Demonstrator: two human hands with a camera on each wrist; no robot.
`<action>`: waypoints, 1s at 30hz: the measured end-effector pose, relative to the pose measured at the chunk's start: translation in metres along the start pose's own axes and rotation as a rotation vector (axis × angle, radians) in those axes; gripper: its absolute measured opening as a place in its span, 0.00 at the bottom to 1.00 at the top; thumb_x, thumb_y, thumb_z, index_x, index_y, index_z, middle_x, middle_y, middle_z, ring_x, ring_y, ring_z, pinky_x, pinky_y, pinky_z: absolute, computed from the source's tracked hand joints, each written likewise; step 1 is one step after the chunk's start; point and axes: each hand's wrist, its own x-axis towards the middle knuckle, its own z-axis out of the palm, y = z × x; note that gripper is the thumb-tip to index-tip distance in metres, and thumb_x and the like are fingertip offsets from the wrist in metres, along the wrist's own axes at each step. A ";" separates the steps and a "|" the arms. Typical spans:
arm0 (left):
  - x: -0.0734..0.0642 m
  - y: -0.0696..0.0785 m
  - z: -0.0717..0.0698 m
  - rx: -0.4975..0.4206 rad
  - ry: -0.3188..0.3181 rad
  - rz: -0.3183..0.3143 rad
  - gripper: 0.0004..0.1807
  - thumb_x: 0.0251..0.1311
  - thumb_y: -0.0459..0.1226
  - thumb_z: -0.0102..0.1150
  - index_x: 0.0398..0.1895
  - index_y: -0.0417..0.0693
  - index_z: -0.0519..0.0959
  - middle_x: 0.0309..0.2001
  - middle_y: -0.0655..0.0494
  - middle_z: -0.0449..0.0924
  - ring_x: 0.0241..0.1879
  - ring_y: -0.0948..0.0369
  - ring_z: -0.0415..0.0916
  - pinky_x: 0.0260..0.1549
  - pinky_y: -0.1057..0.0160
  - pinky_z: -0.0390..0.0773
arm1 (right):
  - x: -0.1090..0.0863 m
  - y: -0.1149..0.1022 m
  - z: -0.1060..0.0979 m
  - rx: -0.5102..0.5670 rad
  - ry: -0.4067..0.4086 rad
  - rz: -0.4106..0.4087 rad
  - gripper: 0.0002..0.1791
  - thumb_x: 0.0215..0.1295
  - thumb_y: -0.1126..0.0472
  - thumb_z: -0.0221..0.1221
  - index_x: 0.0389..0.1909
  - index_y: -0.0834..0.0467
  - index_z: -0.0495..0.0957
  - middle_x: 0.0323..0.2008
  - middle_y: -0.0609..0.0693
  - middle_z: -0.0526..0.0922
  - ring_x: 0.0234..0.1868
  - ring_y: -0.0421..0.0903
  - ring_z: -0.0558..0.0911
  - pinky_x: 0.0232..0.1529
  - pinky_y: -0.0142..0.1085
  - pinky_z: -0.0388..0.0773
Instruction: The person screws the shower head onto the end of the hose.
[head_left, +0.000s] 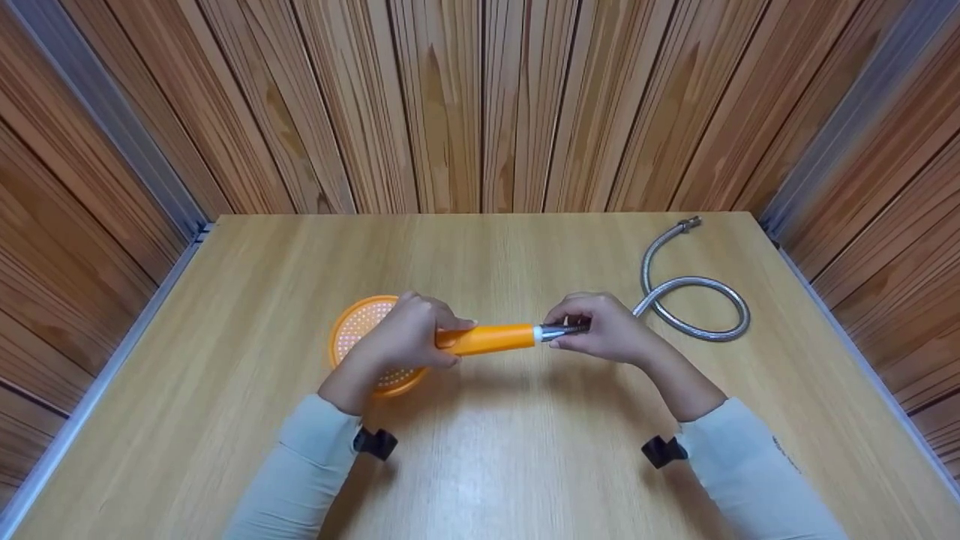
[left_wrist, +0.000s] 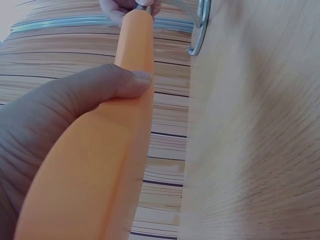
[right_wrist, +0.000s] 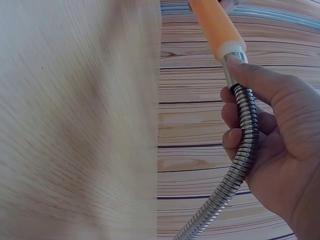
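My left hand (head_left: 409, 334) grips the orange shower head (head_left: 495, 339) by its handle, thumb laid along it in the left wrist view. The round perforated face shows on the left, partly covered by that hand. At the handle's right end is a white collar (right_wrist: 232, 50), and the metal end fitting (right_wrist: 231, 70) of a shower hose meets it there. My right hand (head_left: 600, 326) pinches this fitting between thumb and fingers. From there the ribbed silver hose (right_wrist: 235, 170) bends down past the palm in the right wrist view.
The rest of the hose (head_left: 739, 315) lies in a loop on the right of the wooden table (head_left: 480, 465), its other end fitting (head_left: 688, 223) near the back edge. Wood-plank walls (head_left: 450, 105) stand behind and at both sides. Each sleeve cuff carries a small black camera (head_left: 375, 443).
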 end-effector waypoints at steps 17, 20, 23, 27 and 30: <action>0.001 0.003 0.003 0.072 -0.004 -0.002 0.26 0.47 0.44 0.76 0.53 0.56 0.83 0.38 0.63 0.85 0.38 0.62 0.68 0.43 0.59 0.58 | -0.005 0.012 0.005 0.062 -0.047 0.049 0.13 0.61 0.59 0.67 0.46 0.56 0.86 0.36 0.44 0.83 0.31 0.45 0.74 0.32 0.32 0.72; 0.002 0.003 0.003 0.078 0.003 0.008 0.26 0.47 0.44 0.76 0.53 0.56 0.83 0.38 0.62 0.85 0.37 0.63 0.69 0.43 0.59 0.58 | -0.006 0.013 0.006 0.059 -0.068 0.072 0.13 0.64 0.58 0.64 0.48 0.57 0.85 0.38 0.45 0.83 0.33 0.45 0.76 0.34 0.32 0.74; 0.002 0.002 0.003 0.076 0.005 0.011 0.26 0.47 0.43 0.76 0.53 0.55 0.83 0.39 0.62 0.85 0.37 0.63 0.69 0.43 0.59 0.59 | -0.006 0.013 0.009 0.058 -0.069 0.106 0.15 0.66 0.56 0.62 0.51 0.57 0.83 0.39 0.45 0.83 0.35 0.46 0.76 0.36 0.33 0.75; 0.002 0.002 0.003 0.083 -0.003 0.009 0.26 0.47 0.43 0.76 0.53 0.55 0.83 0.39 0.62 0.85 0.37 0.63 0.70 0.43 0.59 0.58 | -0.006 0.013 0.011 0.089 -0.046 0.133 0.13 0.65 0.57 0.63 0.48 0.56 0.81 0.38 0.45 0.82 0.36 0.47 0.76 0.39 0.35 0.76; 0.002 0.002 0.003 0.102 0.009 0.043 0.26 0.47 0.43 0.76 0.52 0.54 0.84 0.39 0.62 0.86 0.36 0.64 0.72 0.42 0.59 0.59 | -0.004 0.012 0.012 0.107 -0.034 0.121 0.10 0.63 0.59 0.65 0.43 0.55 0.81 0.37 0.45 0.82 0.36 0.47 0.77 0.38 0.35 0.75</action>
